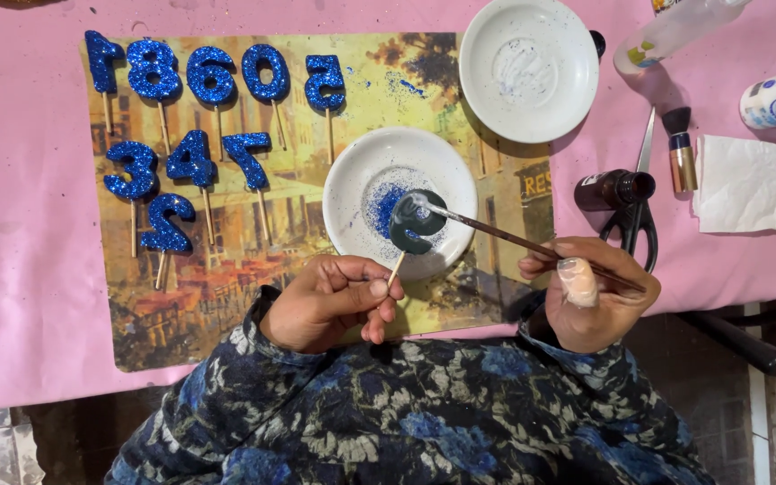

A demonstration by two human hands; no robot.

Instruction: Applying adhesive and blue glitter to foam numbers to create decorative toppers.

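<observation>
Pink tablecloth (20, 224) carries picture mat (226, 296). Left hand (330, 301) pinches stick of dark shape (415, 224), held over glitter plate (361, 171) to catch spill. Right hand (595, 296) closed around brush (505, 235), tip touching shape. Finished blue digits (195, 76) at 10 o'clock, clear of work. Scissors (638, 211) at 3 o'clock.

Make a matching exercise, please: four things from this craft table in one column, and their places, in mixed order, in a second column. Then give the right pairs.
Things:
1. Thin paintbrush
2. Dark round piece on a stick
3. Empty white dish
4. Scissors

Places:
A. On the pink cloth, beside a small dark bottle
B. Held in the right hand
C. Far side of the table, above the plate with blue glitter
D. Held by its stick in the left hand, over the glitter plate

Pairs: 1-B, 2-D, 3-C, 4-A
</observation>
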